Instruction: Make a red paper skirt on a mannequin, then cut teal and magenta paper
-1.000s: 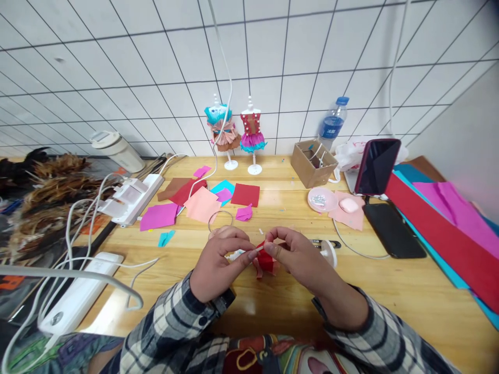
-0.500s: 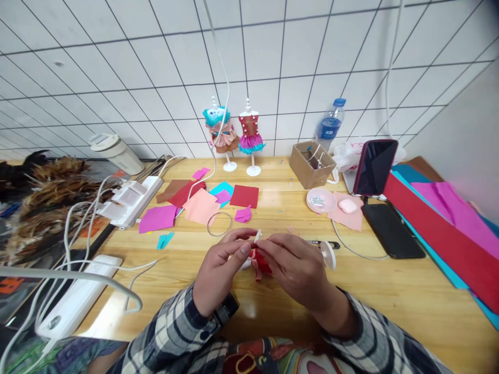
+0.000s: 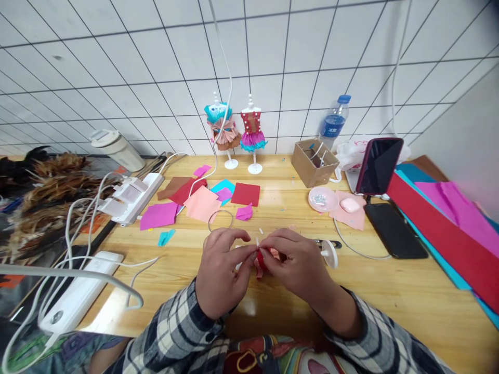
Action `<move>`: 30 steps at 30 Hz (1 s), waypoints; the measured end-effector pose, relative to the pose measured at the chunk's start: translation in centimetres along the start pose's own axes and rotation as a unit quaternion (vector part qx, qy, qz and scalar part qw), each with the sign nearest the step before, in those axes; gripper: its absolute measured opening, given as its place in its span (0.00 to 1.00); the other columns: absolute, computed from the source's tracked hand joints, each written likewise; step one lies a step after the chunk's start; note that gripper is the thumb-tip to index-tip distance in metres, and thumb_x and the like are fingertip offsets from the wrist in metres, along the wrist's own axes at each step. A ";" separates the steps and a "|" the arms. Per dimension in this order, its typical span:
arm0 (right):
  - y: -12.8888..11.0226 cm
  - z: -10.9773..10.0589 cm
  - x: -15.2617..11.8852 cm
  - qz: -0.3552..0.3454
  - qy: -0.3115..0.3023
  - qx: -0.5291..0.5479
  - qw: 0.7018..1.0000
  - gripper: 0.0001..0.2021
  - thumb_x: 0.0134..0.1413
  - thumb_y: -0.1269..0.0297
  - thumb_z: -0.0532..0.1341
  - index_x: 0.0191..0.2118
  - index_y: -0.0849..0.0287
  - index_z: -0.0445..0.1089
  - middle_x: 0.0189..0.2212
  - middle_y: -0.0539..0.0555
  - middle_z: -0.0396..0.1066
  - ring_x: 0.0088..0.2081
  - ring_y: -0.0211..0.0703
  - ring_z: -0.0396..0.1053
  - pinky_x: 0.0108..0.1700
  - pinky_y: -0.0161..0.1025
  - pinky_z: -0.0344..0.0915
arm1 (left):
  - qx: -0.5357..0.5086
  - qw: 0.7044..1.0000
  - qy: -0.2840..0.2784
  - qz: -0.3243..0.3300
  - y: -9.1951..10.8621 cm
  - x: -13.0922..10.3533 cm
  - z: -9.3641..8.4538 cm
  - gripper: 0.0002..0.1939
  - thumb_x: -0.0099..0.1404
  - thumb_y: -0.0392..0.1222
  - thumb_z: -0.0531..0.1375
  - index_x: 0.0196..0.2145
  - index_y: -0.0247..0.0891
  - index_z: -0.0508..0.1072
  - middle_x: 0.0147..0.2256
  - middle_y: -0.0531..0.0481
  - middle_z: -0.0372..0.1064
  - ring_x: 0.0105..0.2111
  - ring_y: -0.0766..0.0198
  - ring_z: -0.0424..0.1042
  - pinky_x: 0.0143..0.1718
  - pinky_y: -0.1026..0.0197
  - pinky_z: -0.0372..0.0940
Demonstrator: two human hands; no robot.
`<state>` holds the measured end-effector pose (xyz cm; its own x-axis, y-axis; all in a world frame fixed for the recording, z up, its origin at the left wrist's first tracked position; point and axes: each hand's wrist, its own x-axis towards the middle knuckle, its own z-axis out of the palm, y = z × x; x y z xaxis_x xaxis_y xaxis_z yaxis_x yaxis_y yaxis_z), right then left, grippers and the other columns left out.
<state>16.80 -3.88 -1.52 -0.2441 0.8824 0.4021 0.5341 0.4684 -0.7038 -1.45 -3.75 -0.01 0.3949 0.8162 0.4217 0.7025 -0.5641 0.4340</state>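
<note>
A miniature white dress form lies on its side under my hands, with red crepe paper [image 3: 259, 269] wrapped on it. Its round white base [image 3: 330, 254] sticks out to the right of my fingers. My left hand [image 3: 225, 267] pinches with thumb and index finger at the red paper, its other fingers curled above. My right hand [image 3: 294, 262] is closed from the other side, fingertips almost meeting the left ones. Between the fingertips a tiny white strip [image 3: 257, 241] stands up; which hand grips it is hard to tell. Another small white piece [image 3: 261, 230] shows just beyond them.
Coloured paper pieces [image 3: 200, 204] and a thin ring [image 3: 220, 220] lie beyond my left hand. Two dressed forms [image 3: 253, 130] stand by the wall. To the right are a cardboard box [image 3: 312, 169], a pink dish [image 3: 323, 199] and phones [image 3: 395, 230]. Cables and a power strip [image 3: 136, 200] fill the left.
My left hand has turned, its thumb and index finger now pinching lower at the red paper. The white strip shows less between the fingertips, and a small white piece now appears just beyond them.
</note>
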 end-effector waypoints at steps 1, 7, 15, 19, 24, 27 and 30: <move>-0.1 0.0 0.1 0.010 0.007 0.014 1.000 0.05 0.56 0.71 0.60 0.34 0.56 0.75 0.32 0.52 0.75 0.34 0.40 0.72 0.34 0.35 0.66 | -0.001 1.000 0.004 -0.001 0.0 0.0 0.0 0.08 0.62 0.33 0.60 0.36 0.43 0.78 0.39 0.46 0.71 0.40 0.56 0.67 0.44 0.50 0.59; -0.6 0.2 0.0 0.032 0.035 0.088 0.995 0.04 0.57 0.70 0.62 0.34 0.57 0.75 0.29 0.51 0.75 0.31 0.38 0.71 0.35 0.34 0.67 | -0.043 0.998 0.034 -0.029 0.3 0.1 0.1 0.04 0.63 0.35 0.60 0.33 0.40 0.76 0.33 0.48 0.69 0.35 0.59 0.65 0.39 0.54 0.59; -0.5 0.7 -0.7 -0.035 0.005 0.017 0.999 0.08 0.63 0.68 0.57 0.40 0.58 0.75 0.34 0.54 0.75 0.36 0.40 0.72 0.38 0.36 0.69 | -0.092 0.994 0.033 -0.055 0.0 0.0 0.1 0.06 0.62 0.34 0.60 0.29 0.38 0.76 0.30 0.49 0.70 0.33 0.61 0.66 0.36 0.57 0.61; -0.5 0.9 -1.0 -0.042 0.022 -0.006 0.999 0.08 0.63 0.68 0.57 0.40 0.58 0.74 0.35 0.54 0.76 0.37 0.41 0.72 0.40 0.37 0.70 | -0.092 0.994 0.028 -0.059 0.2 0.2 0.2 0.07 0.62 0.34 0.59 0.30 0.39 0.77 0.30 0.48 0.71 0.33 0.61 0.68 0.36 0.57 0.63; -0.4 0.8 -1.2 -0.056 0.014 -0.032 0.998 0.08 0.64 0.68 0.57 0.41 0.58 0.74 0.35 0.55 0.75 0.38 0.41 0.72 0.39 0.37 0.70 | -0.100 0.992 0.013 -0.075 0.5 0.2 0.2 0.08 0.62 0.35 0.59 0.30 0.39 0.78 0.29 0.48 0.70 0.32 0.61 0.68 0.34 0.58 0.64; -0.3 0.7 -1.2 -0.054 0.007 -0.031 0.998 0.09 0.64 0.67 0.56 0.42 0.56 0.74 0.35 0.55 0.75 0.37 0.41 0.73 0.39 0.37 0.70 | -0.094 0.992 0.023 -0.081 0.6 0.1 0.2 0.07 0.60 0.36 0.60 0.28 0.39 0.78 0.25 0.50 0.68 0.28 0.63 0.68 0.31 0.59 0.63; -0.2 0.7 -1.2 -0.040 0.014 -0.009 0.999 0.08 0.62 0.68 0.58 0.42 0.56 0.75 0.34 0.54 0.75 0.36 0.41 0.73 0.38 0.37 0.69 | -0.082 0.993 0.038 -0.071 0.5 0.1 0.3 0.07 0.59 0.37 0.61 0.25 0.38 0.78 0.24 0.51 0.67 0.27 0.64 0.67 0.29 0.60 0.62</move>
<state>16.46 -5.05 -2.24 -0.2630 0.8410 0.4728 0.5294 0.5355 -0.6580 -0.86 -3.91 0.01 0.2493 0.8805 0.4033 0.6389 -0.4624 0.6147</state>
